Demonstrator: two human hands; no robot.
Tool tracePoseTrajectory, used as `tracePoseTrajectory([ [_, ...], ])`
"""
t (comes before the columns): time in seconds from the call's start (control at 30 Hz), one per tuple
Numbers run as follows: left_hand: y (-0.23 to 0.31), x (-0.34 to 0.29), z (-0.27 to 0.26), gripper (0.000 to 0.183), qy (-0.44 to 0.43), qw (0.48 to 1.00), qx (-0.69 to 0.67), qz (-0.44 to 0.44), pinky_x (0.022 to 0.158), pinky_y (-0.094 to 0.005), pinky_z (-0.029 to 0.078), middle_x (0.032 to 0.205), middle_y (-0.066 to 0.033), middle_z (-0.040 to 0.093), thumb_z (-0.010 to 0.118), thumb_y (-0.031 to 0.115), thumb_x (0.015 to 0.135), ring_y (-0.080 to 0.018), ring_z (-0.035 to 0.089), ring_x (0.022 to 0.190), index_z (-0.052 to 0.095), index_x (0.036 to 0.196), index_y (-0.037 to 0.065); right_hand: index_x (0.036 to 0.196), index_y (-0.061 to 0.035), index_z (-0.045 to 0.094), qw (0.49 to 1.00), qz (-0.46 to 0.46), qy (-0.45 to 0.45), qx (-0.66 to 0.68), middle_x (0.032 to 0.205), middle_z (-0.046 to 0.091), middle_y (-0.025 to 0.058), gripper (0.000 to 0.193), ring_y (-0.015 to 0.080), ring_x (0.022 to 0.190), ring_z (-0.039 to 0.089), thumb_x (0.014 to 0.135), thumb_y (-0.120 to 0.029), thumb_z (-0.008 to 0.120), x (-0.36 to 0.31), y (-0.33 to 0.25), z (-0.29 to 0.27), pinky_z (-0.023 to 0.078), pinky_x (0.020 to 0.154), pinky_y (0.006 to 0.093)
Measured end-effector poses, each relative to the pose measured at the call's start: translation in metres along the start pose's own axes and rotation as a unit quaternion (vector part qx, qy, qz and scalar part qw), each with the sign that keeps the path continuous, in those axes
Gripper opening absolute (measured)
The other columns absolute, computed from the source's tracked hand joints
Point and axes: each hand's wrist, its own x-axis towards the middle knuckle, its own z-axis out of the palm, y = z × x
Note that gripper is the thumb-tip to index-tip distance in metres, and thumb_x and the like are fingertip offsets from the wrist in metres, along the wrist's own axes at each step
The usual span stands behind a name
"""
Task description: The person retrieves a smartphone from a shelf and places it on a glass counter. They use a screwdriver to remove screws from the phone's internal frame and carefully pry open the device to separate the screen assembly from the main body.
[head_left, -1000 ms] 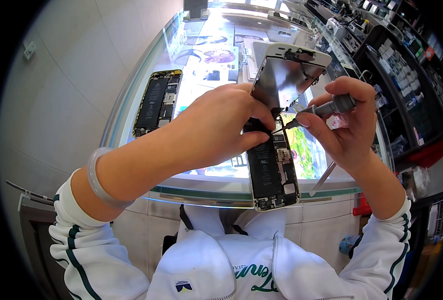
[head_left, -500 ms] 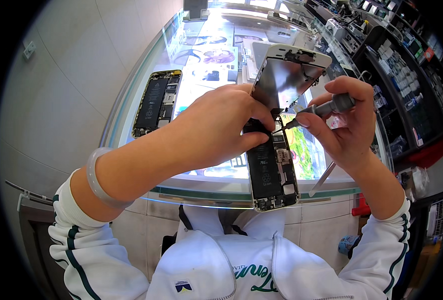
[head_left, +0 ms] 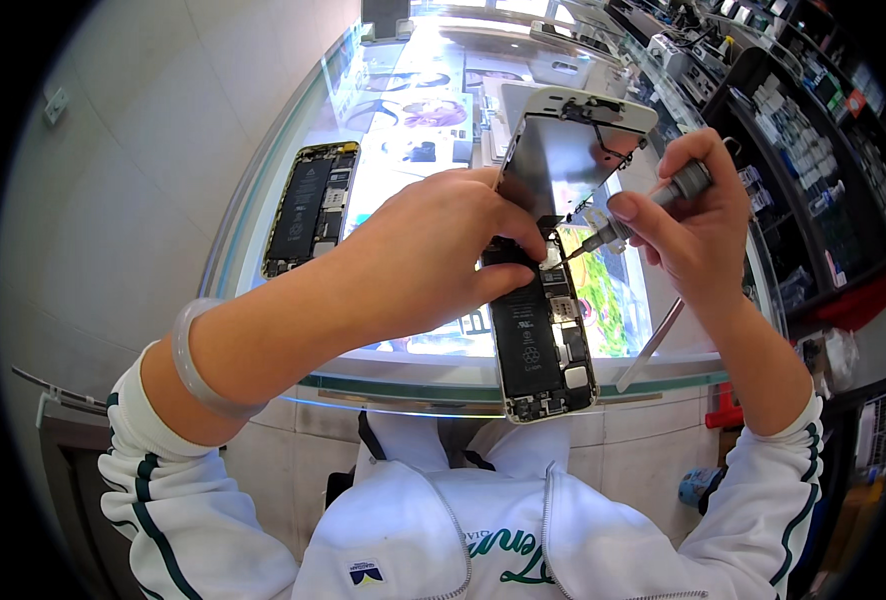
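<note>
An opened smartphone body (head_left: pixel 533 330) lies near the counter's front edge, with its black battery and circuit board bare. Its white-framed screen assembly (head_left: pixel 573 150) stands tilted up from the far end. My left hand (head_left: pixel 443 240) is closed on the phone where the two halves meet; the thumb lies over the body's upper part, and some fingers are hidden behind the screen. In my right hand (head_left: pixel 698 225) is a grey screwdriver (head_left: pixel 653 205), slanting down to the left. Its thin tip points at the upper board beside my left fingertips; whether it touches cannot be made out.
A second opened phone body (head_left: pixel 311 210) lies to the left on the lit glass counter (head_left: pixel 363 362). A slim metal pry tool (head_left: pixel 651 345) rests at the front edge, right of the phone. Shelves with small goods (head_left: pixel 813 150) stand at the right.
The screwdriver's handle has shifted slightly, and my right thumb and fingers have changed position around it. The phone and its raised screen have moved very slightly left with my left hand.
</note>
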Motion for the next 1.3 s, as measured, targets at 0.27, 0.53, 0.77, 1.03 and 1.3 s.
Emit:
tracePoseTrajectory([
  [0.27,0.0024,0.0007,-0.0036,0.019,-0.005,1.0,-0.014,0.009,0.084,-0.0376,0.047,0.098,-0.0112,0.063,0.071,0.009,0.073,-0.0293,0.06,0.093,0.07,0.092,0.005,0.082,-0.0086,0.042,0.996,0.082,0.0,0.031,0.056,0.057,0.0006,0.044,0.004,0.045,0.054,0.073,-0.023,0.083,0.0047,0.002,0.0016,0.038,0.038,0.0165],
  [0.53,0.002,0.0003,-0.0028,0.02,0.004,1.0,-0.017,0.013,0.084,-0.037,0.046,0.102,-0.0114,0.063,0.074,0.007,0.072,-0.0296,0.061,0.092,0.07,0.091,0.005,0.082,-0.0085,0.042,0.992,0.121,-0.005,0.032,0.055,0.057,0.001,0.044,0.0048,0.042,0.052,0.073,-0.025,0.082,0.006,0.0032,0.0032,0.038,0.036,0.0175],
  [0.77,0.0024,0.0013,-0.0039,0.02,-0.002,1.0,-0.009,0.018,0.083,-0.0368,0.046,0.103,-0.0117,0.063,0.073,0.007,0.072,-0.0294,0.061,0.092,0.07,0.091,0.005,0.082,-0.0088,0.042,0.991,0.125,-0.011,0.036,0.054,0.057,0.0011,0.044,0.005,0.042,0.052,0.074,-0.025,0.082,0.006,0.0031,0.0015,0.037,0.036,0.0181],
  [1.03,0.0,0.0008,-0.002,0.02,-0.003,1.0,-0.004,0.014,0.082,-0.0363,0.046,0.103,-0.0117,0.063,0.073,0.007,0.072,-0.0285,0.061,0.092,0.07,0.092,0.006,0.082,-0.0085,0.041,0.994,0.106,-0.01,0.019,0.054,0.055,0.0004,0.045,0.0041,0.043,0.052,0.074,-0.025,0.082,0.0041,0.0052,0.0023,0.037,0.036,0.0172],
  [1.3,-0.0013,0.0004,-0.0006,0.019,-0.001,1.0,-0.015,0.006,0.083,-0.0372,0.047,0.098,-0.0115,0.062,0.071,0.009,0.074,-0.0288,0.06,0.093,0.071,0.092,0.005,0.084,-0.0072,0.042,0.999,0.025,-0.005,-0.024,0.061,0.054,-0.0018,0.043,0.0,0.052,0.052,0.073,-0.015,0.083,-0.0029,0.0018,0.0018,0.04,0.044,0.0142],
])
